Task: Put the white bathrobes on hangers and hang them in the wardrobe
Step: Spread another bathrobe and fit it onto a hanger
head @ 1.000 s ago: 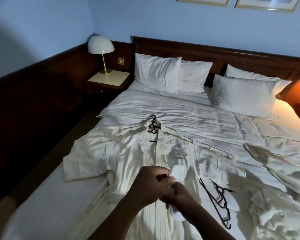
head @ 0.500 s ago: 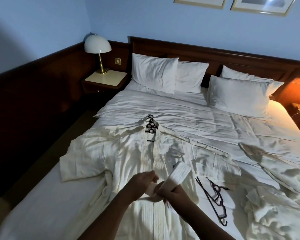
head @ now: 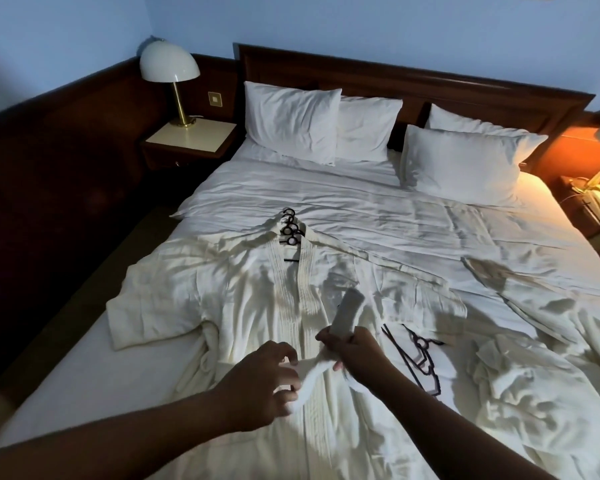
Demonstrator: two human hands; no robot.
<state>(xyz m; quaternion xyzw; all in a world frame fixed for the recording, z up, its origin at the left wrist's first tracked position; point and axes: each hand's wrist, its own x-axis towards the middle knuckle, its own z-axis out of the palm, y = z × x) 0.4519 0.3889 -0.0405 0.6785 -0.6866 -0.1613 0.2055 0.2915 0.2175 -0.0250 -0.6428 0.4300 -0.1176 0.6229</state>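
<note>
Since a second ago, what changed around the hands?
The left hand and right hand, together before, have drawn apart, stretching the white fabric bathrobe belt between them; both still grip it. The white bathrobe, its black hanger and the spare black hanger lie unmoved.

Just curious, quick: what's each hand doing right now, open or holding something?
Left hand: grips the white belt lying on the bathrobe.
Right hand: grips the same belt, its end sticking up.

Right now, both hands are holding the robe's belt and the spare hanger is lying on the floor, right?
Not quite. The left hand and the right hand do hold the belt, but the spare hanger is lying on the bed, just right of the hands, not on the floor. The head view shows it.
</note>
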